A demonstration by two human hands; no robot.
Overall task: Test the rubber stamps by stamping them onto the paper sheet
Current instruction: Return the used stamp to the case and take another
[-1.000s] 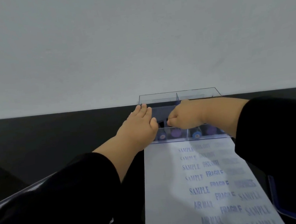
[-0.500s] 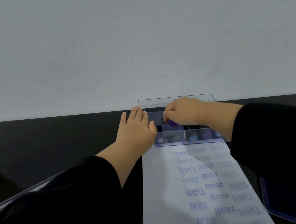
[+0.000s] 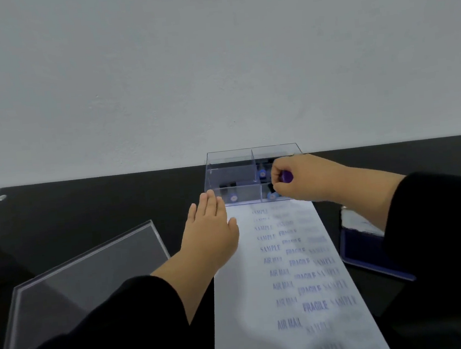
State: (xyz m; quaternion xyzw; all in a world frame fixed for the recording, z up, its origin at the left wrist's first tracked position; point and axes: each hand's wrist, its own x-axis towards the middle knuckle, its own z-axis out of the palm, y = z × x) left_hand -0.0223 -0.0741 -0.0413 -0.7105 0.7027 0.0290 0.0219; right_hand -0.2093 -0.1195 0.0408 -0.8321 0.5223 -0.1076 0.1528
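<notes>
Right hand (image 3: 303,179), fingers curled, grips a purple-handled stamp (image 3: 286,176) over the right-hand compartments of the clear divided box (image 3: 232,171). Whether the stamp base touches the box floor cannot be told; the fingers hide it.

Left hand (image 3: 212,233) lies flat, fingers straight and close together, palm down at the left edge of the paper sheet (image 3: 287,296), fingertips just beside the box's near-left corner. It holds nothing.

The box stands at the far edge of the black table (image 3: 84,206), against the white wall (image 3: 212,62), touching the far end of the sheet. More stamps remain inside: one with a bluish cap in the near-left compartment (image 3: 233,197), one in the near-right (image 3: 272,196), one in the far-right (image 3: 262,172).

The sheet runs from the box toward the near edge of the table. Blue imprints read SAMPLE, AIR MAIL and FRAGILE in columns; the rightmost ones are faint and blurred.

A blue ink pad (image 3: 365,248) sits open just right of the sheet, partly behind the right sleeve. A clear acrylic lid (image 3: 78,278) lies tilted at the near-left of the table.
</notes>
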